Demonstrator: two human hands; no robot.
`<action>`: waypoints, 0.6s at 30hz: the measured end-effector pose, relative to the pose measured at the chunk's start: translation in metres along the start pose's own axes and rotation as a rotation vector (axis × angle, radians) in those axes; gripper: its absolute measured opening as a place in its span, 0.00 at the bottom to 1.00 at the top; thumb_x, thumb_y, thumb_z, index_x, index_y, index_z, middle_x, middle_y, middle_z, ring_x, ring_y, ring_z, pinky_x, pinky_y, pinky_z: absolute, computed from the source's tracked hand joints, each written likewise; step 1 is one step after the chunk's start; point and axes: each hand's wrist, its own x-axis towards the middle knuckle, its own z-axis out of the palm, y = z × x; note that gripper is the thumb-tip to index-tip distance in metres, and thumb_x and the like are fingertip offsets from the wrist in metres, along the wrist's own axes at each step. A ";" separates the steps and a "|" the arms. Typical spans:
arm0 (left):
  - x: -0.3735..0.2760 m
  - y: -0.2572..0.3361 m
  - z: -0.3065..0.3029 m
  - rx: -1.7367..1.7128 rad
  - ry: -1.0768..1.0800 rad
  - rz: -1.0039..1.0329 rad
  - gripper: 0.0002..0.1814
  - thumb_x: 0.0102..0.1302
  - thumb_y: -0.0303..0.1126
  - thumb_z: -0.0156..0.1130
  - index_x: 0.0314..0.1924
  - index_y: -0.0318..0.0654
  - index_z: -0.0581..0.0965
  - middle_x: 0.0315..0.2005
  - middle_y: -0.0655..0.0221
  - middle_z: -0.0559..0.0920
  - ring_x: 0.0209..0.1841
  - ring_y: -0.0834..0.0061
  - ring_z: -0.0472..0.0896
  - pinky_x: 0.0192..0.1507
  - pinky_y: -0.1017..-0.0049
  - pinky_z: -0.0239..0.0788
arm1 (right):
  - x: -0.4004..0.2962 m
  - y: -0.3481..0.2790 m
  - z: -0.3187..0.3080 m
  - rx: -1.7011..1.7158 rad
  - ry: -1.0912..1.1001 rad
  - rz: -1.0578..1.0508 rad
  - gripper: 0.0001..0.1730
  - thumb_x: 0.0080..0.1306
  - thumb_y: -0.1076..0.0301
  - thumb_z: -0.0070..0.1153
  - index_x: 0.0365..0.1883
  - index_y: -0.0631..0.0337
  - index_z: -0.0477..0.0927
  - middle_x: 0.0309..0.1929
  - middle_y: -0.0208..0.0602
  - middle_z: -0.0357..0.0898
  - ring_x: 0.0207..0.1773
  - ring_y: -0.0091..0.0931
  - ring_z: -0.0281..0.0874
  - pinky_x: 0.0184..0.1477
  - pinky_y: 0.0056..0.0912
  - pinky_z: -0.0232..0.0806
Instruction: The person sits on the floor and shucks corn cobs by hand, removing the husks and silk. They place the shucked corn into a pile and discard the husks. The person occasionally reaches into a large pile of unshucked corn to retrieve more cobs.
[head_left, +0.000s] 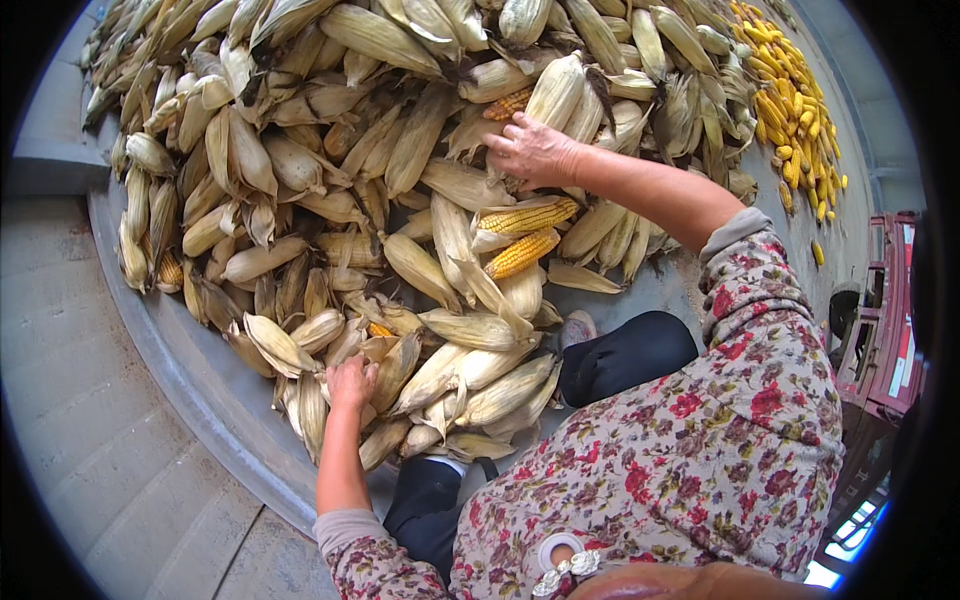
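Note:
A large heap of corn ears in dry husks (420, 142) lies before me. My right hand (536, 154) reaches into its upper middle, fingers bent against a papery husk leaf (469, 133). Just above those fingers an ear with bare orange kernels (508, 104) shows between husks. My left hand (351, 384) rests among husked ears at the heap's near left edge, its fingertips partly hidden by them. Whether either hand grips anything is unclear. Between the hands, two partly opened ears (523, 253) show yellow kernels.
A pile of bare yellow cobs (799, 112) lies on the floor at the upper right, with one stray cob (817, 253) nearer. A grey raised metal edge (217, 427) curves along the left. A red metal vehicle or machine part (889, 315) stands at the far right.

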 end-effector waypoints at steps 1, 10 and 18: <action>0.001 0.003 -0.005 -0.051 -0.013 -0.019 0.17 0.61 0.45 0.57 0.40 0.40 0.81 0.39 0.56 0.83 0.44 0.57 0.80 0.53 0.60 0.61 | -0.001 -0.003 0.003 -0.025 -0.008 0.005 0.25 0.53 0.48 0.64 0.44 0.54 0.79 0.45 0.34 0.77 0.49 0.30 0.73 0.58 0.42 0.60; 0.028 0.061 -0.037 -0.558 0.240 0.164 0.12 0.64 0.37 0.59 0.43 0.37 0.79 0.36 0.57 0.82 0.38 0.60 0.81 0.43 0.69 0.71 | -0.077 -0.075 0.015 0.483 -0.099 -0.123 0.29 0.46 0.39 0.66 0.34 0.53 0.76 0.31 0.31 0.75 0.41 0.32 0.75 0.50 0.42 0.62; 0.130 0.149 -0.028 -0.942 0.189 0.109 0.35 0.63 0.47 0.61 0.60 0.28 0.67 0.55 0.47 0.74 0.56 0.59 0.75 0.58 0.67 0.64 | -0.044 0.066 0.004 0.211 0.732 0.555 0.31 0.61 0.46 0.57 0.54 0.59 0.73 0.52 0.44 0.74 0.58 0.38 0.69 0.60 0.44 0.61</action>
